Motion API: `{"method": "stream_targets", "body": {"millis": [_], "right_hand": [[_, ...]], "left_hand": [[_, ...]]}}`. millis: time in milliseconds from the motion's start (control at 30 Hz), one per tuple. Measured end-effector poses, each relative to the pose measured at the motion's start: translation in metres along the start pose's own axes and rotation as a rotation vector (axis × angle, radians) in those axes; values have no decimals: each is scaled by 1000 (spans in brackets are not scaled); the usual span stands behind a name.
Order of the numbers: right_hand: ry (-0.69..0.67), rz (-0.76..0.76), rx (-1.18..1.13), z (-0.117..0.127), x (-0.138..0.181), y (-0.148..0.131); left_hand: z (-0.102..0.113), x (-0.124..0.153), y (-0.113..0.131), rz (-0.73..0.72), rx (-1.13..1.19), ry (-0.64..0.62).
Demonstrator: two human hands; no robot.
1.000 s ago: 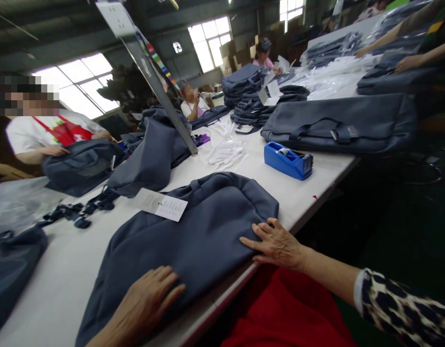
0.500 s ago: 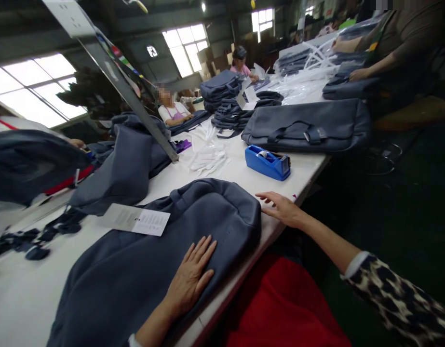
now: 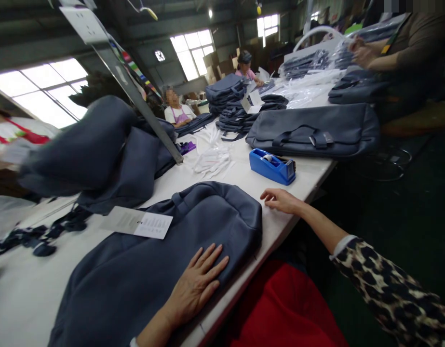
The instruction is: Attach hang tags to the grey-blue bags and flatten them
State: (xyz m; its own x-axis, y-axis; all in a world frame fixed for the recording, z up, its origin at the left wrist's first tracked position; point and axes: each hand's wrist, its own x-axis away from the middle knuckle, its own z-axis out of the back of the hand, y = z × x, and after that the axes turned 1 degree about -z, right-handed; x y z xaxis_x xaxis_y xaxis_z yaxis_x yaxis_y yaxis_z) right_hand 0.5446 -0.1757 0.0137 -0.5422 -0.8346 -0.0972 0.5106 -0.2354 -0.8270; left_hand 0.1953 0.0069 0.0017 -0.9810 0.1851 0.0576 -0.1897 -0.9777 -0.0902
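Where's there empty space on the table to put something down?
There's bare white tabletop between the big tagged dark-blue bag up front and the blue plastic tape dispenser, and another patch at that bag's left, below the bunched dark strips. It's crowded further back, with stacked dark-blue bags.

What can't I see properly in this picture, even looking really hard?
All in the head view:
Words on the paper tag: too small to read.
Inside of the nearest dark blue bag: hidden by its outer material.
One end of it: cut off by the bottom edge.
Its surface beneath the left grip: covered by it.
Leopard-print sleeve: cut off by the right edge.
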Motion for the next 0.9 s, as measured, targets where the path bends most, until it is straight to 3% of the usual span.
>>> {"method": "stream_targets", "body": {"millis": [67,133,200,233,300,400,500,633,800,900], "right_hand": [[129,105,72,3,1,-31],[171,352,216,-12,5,-63],[58,616,421,-38,10,-79],[-19,665,500,-53,13,-79],[-132,604,583,-76,18,-66],[-159,489,594,-90,22,-38],[-118,505,582,-88,23,-30],[-88,479,613,-86,25,-40],[-44,313,555,-92,25,-37],[-93,260,514,-81,14,-32]], "left_hand": [[1,-1,0,1,20,0],[0,-1,0,6,38,16],[-1,-1,0,8,44,35],[-2,0,0,7,41,41],[-2,0,0,4,35,40],[-1,-1,0,-2,37,38],[0,-2,0,2,38,44],[-1,-2,-1,-1,38,62],[-1,-3,-3,22,31,21],[0,-5,-4,27,57,20]]}}
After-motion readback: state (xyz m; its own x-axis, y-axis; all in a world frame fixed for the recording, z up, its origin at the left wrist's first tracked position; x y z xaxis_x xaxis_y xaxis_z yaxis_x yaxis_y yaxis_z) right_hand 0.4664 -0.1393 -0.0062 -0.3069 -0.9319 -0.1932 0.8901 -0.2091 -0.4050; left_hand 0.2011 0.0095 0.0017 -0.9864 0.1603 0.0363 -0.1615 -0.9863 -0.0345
